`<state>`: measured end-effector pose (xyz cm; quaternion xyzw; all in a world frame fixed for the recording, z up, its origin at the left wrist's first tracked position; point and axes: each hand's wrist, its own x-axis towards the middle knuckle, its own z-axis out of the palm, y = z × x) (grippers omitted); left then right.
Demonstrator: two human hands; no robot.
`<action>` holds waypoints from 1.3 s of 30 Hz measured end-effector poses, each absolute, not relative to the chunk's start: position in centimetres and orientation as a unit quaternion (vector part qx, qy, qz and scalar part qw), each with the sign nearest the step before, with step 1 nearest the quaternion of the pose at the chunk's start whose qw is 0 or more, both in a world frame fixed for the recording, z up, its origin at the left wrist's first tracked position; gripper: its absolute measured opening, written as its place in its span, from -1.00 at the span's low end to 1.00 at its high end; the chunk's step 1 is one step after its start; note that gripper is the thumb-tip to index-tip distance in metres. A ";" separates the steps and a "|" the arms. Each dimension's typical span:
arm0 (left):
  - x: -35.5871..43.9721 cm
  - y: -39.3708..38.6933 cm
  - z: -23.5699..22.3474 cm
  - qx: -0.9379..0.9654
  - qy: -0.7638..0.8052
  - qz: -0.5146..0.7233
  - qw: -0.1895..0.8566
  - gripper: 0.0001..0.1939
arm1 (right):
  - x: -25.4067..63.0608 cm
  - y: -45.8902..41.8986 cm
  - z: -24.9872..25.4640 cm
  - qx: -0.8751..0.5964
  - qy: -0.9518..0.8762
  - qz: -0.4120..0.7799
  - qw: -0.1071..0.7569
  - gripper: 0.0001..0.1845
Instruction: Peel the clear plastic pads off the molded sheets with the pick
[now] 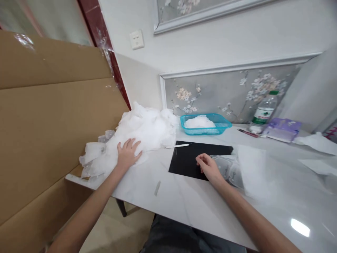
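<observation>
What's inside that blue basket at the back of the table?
The blue basket holds a low heap of white stuff, much like the big white pile beside it. Whatever lies under the heap is covered.

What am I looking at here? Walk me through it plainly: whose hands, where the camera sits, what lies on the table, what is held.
This is one picture from a camera worn on a person's head, looking down at their own bare arms. The left hand lies flat on a heap of white plastic bags. The right hand rests on a black mat, pinching the edge of a thin lacy clear bag. Also on the white marble table: a turquoise basket holding more white material, a water bottle, a purple pack, a red pen and a white sheet. Cardboard stands at left.
</observation>
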<state>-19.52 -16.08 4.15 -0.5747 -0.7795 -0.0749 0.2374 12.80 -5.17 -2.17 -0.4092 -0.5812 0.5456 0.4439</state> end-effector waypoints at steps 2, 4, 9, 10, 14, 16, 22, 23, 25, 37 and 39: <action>-21.0 -14.9 5.2 -0.570 -0.783 -0.073 0.240 -0.50 | 12.7 -5.2 -2.2 -0.409 -0.592 0.538 0.440 -0.69; -22.1 -13.5 6.3 -0.564 -0.788 -0.066 0.239 -0.45 | 12.7 -5.1 -2.1 -0.410 -0.603 0.528 0.436 -0.72; -21.4 -12.5 8.1 -0.556 -0.793 -0.024 0.249 -0.42 | 12.6 -4.9 -2.2 -0.399 -0.628 0.499 0.445 -0.77; -20.4 -13.1 8.2 -0.557 -0.790 -0.014 0.257 -0.41 | 12.6 -5.0 -2.1 -0.395 -0.633 0.493 0.447 -0.79; -14.5 -15.5 7.7 -0.588 -0.752 0.001 0.298 -0.40 | 12.2 -5.5 -2.0 -0.396 -0.649 0.478 0.439 -0.81; -11.2 -15.3 7.0 -0.624 -0.721 -0.001 0.300 -0.41 | 12.2 -5.8 -1.9 -0.401 -0.658 0.471 0.431 -0.81; -9.9 -7.3 3.7 -0.696 -0.670 -0.041 0.256 -0.46 | 12.5 -4.9 -2.2 -0.408 -0.684 0.437 0.417 -0.79; -11.1 -5.9 3.1 -0.683 -0.683 -0.048 0.253 -0.47 | 12.5 -4.6 -2.3 -0.413 -0.687 0.428 0.418 -0.78; -13.8 -3.8 2.3 -0.671 -0.697 -0.056 0.247 -0.50 | 12.5 -4.3 -2.4 -0.421 -0.694 0.409 0.417 -0.78; -12.4 -3.5 0.3 -0.673 -0.700 -0.095 0.219 -0.47 | 15.0 -5.1 2.3 -0.441 -0.815 0.125 0.354 -0.85; -11.0 -4.4 -0.1 -0.722 -0.662 -0.079 0.187 -0.52 | 16.2 -4.8 2.9 -0.518 -0.797 -0.006 0.311 -0.80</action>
